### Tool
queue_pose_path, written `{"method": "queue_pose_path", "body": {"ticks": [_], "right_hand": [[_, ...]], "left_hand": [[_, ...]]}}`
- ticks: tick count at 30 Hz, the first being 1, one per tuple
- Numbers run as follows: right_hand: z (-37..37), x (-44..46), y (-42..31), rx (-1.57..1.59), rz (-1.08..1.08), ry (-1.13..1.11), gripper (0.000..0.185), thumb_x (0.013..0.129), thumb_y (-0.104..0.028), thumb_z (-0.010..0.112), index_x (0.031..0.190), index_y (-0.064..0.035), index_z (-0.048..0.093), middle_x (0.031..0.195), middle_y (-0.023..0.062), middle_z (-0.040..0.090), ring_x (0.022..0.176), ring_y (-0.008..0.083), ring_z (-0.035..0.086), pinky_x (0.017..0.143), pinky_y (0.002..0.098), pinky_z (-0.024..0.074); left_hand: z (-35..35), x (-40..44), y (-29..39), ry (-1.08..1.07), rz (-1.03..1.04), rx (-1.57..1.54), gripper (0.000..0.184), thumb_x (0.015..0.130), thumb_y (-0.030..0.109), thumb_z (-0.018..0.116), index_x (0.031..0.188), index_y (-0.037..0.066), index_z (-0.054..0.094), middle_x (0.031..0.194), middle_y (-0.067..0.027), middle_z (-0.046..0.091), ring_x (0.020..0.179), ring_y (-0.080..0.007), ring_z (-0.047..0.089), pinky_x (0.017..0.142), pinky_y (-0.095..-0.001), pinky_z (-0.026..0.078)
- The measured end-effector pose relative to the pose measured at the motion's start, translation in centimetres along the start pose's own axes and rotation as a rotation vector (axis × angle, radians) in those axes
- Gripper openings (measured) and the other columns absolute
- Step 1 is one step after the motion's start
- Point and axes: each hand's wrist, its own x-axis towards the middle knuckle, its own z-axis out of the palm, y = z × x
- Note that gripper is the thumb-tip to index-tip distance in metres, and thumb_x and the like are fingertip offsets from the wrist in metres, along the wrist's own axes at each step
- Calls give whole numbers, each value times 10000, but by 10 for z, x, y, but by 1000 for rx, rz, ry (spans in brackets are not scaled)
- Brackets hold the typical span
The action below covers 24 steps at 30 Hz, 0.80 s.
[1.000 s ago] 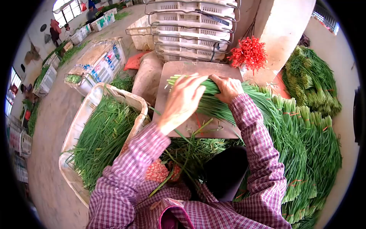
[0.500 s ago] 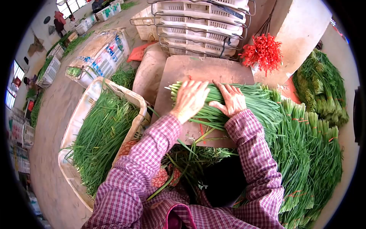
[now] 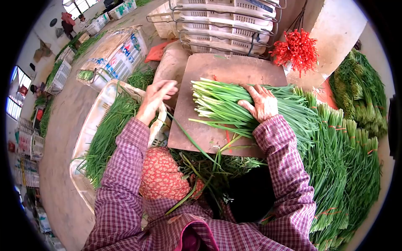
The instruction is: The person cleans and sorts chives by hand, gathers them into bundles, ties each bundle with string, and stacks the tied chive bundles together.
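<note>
A loose bunch of garlic chives (image 3: 222, 98) lies on the brown board (image 3: 205, 69), its pale stem ends at the left and green leaves trailing off the right side. My right hand (image 3: 261, 102) rests flat on the bunch, thumb spread apart from the fingers. Off the board to the left, my left hand (image 3: 157, 98) hovers by the rim of the white plastic crate (image 3: 77, 167), fingers partly stretched, with nothing visible in it. Loose chives (image 3: 109, 134) fill that crate. Several tied bunches (image 3: 335, 175) are piled at my right.
Red ties (image 3: 297, 50) hang beside a pillar (image 3: 335, 39). Behind the board stands a stack of white crates (image 3: 226, 25). Another bundled heap of greens (image 3: 360, 92) lies at the far right. A wrapped crate (image 3: 117, 54) stands on the floor at the left; people sit farther back.
My left hand has lifted off the stem ends and moved left toward the crate. My right hand stays on the bunch. The stem ends now show fanned out, and the view has shifted slightly.
</note>
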Motion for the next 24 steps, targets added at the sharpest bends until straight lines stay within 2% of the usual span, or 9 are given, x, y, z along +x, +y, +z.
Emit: {"method": "queue_pose_path", "body": {"ticks": [2, 6, 10, 15, 17, 19, 22, 23, 24], "right_hand": [[1, 0, 0, -10, -2, 7, 589, 851, -608, 548, 1276, -201, 565, 1076, 127, 602, 1020, 336, 589, 920, 434, 446], [-4, 0, -2, 0, 12, -12, 593, 845, -608, 556, 1272, -196, 567, 1071, 117, 603, 999, 331, 595, 908, 428, 453], [-2, 0, -1, -19, 10, -10, 596, 839, -610, 561, 1273, -200, 566, 1063, 113, 603, 983, 328, 598, 903, 423, 457], [-4, -1, -6, -45, -23, 52, 596, 827, -598, 585, 1269, -199, 566, 1055, 108, 606, 966, 321, 598, 890, 424, 457], [-5, -3, -6, -37, -22, 59, 596, 825, -595, 590, 1267, -196, 567, 1055, 105, 608, 964, 320, 597, 887, 425, 456], [-4, -1, -6, -26, -32, 67, 596, 823, -593, 594, 1265, -194, 568, 1055, 102, 610, 962, 318, 596, 884, 425, 456], [-2, -2, -5, -50, -27, 77, 600, 822, -591, 595, 1267, -190, 567, 1054, 99, 612, 961, 315, 595, 883, 424, 456], [-3, -2, -5, -43, -31, 77, 603, 821, -593, 596, 1268, -189, 567, 1054, 99, 612, 961, 314, 595, 883, 425, 456], [-3, -2, -5, -35, -35, 79, 607, 819, -595, 596, 1269, -188, 567, 1053, 99, 612, 962, 314, 594, 883, 425, 457]], "left_hand": [[22, -3, 7, -55, -7, -127, 409, 936, 388, 595, 1150, 43, 650, 971, -44, 674, 879, -108, 608, 792, -247, 473], [45, 7, 6, -61, 26, -246, 370, 923, 346, 637, 1103, 24, 654, 917, -13, 655, 824, -73, 589, 738, -231, 468], [50, 7, 3, -44, 23, -262, 318, 923, 312, 645, 1064, 27, 657, 889, -9, 650, 794, -67, 583, 721, -226, 468], [46, 11, 1, -68, 105, -210, 168, 913, 179, 652, 987, 29, 656, 859, 0, 649, 778, -57, 574, 710, -226, 466], [45, 9, 11, 90, 264, -173, 136, 898, 127, 656, 987, 24, 663, 916, -7, 657, 802, -76, 580, 735, -227, 464], [48, 6, 26, 120, 288, -236, 127, 894, 117, 657, 980, 25, 671, 943, -10, 657, 831, -85, 585, 768, -239, 469], [51, -1, 48, 17, 525, 149, 111, 860, 88, 675, 938, 7, 675, 906, -28, 638, 865, -127, 606, 779, -279, 481], [53, 0, 48, 16, 526, 150, 111, 860, 88, 675, 938, 7, 675, 906, -28, 638, 865, -127, 606, 779, -279, 481], [55, 1, 46, 35, 564, 287, 102, 838, 72, 683, 917, 11, 666, 895, -50, 627, 868, -171, 607, 788, -298, 483]]}}
